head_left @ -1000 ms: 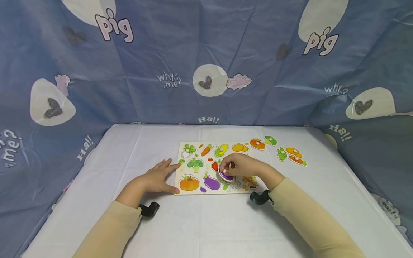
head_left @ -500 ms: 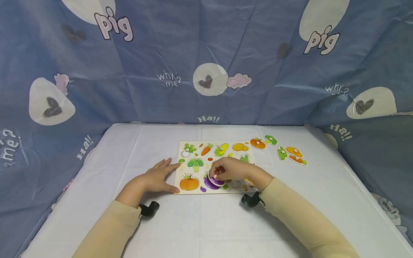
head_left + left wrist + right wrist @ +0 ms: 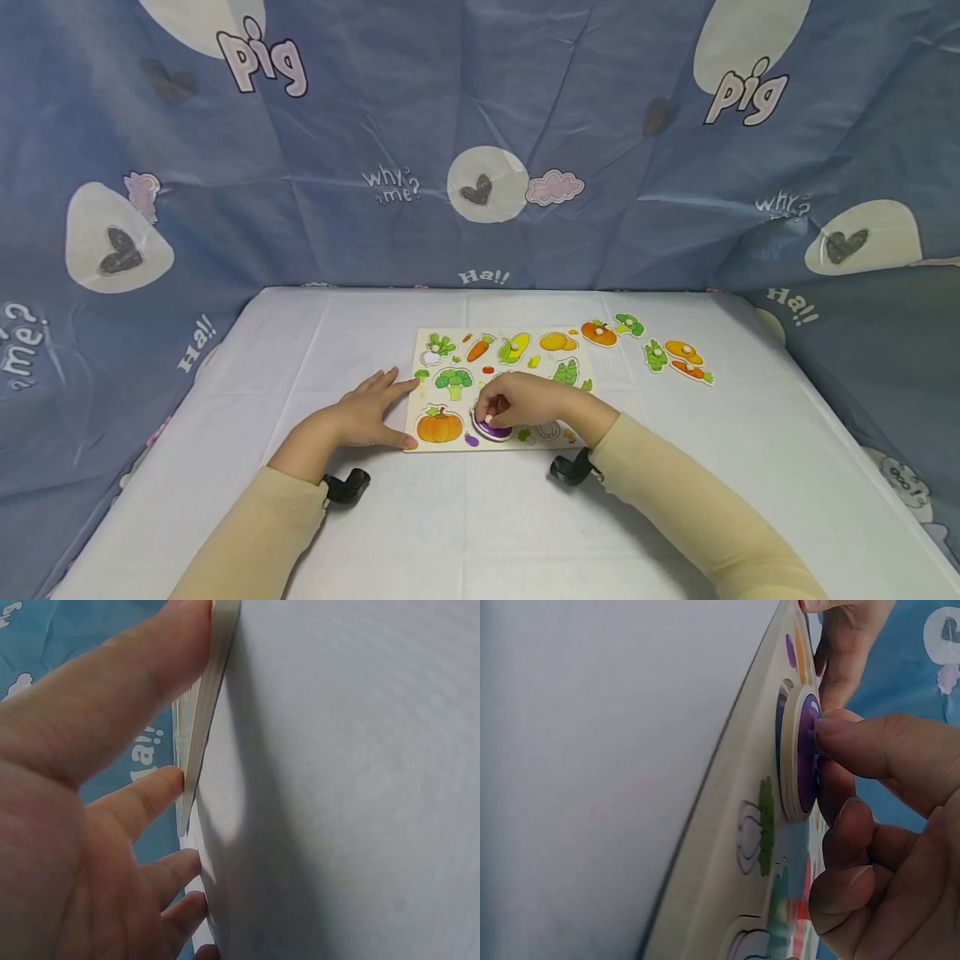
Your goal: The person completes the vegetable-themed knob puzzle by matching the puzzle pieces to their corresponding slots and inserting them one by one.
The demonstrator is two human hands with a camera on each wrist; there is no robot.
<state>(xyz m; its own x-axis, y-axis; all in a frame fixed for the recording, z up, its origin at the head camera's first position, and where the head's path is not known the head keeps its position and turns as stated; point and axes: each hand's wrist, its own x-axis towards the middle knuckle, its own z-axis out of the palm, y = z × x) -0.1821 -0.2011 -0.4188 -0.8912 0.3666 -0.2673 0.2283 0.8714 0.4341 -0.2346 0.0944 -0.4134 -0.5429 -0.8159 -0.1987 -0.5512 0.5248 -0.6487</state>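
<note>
A wooden vegetable puzzle board (image 3: 450,333) lies flat on the white table. My right hand (image 3: 528,397) pinches the purple eggplant piece (image 3: 808,754) by its small knob. In the head view the eggplant piece (image 3: 492,432) is over the printed eggplant, between the pumpkin picture (image 3: 439,426) and the hand's wrist side. The right wrist view shows it standing slightly proud of the board's face. My left hand (image 3: 367,414) lies spread at the board's left edge, thumb and index finger touching it. The left wrist view shows the thumb (image 3: 135,682) on the edge.
Right of the board lie loose knobbed pieces: a pumpkin (image 3: 599,334), a broccoli (image 3: 629,326), a green vegetable (image 3: 655,357), a potato (image 3: 683,353) and a carrot (image 3: 692,372). A corn piece (image 3: 514,349) sits in the board. Blue printed cloth (image 3: 480,250) hangs behind.
My right hand has carried the eggplant piece left, from beside the tomato picture to over the eggplant picture, and lined it up there. My left hand has stayed put.
</note>
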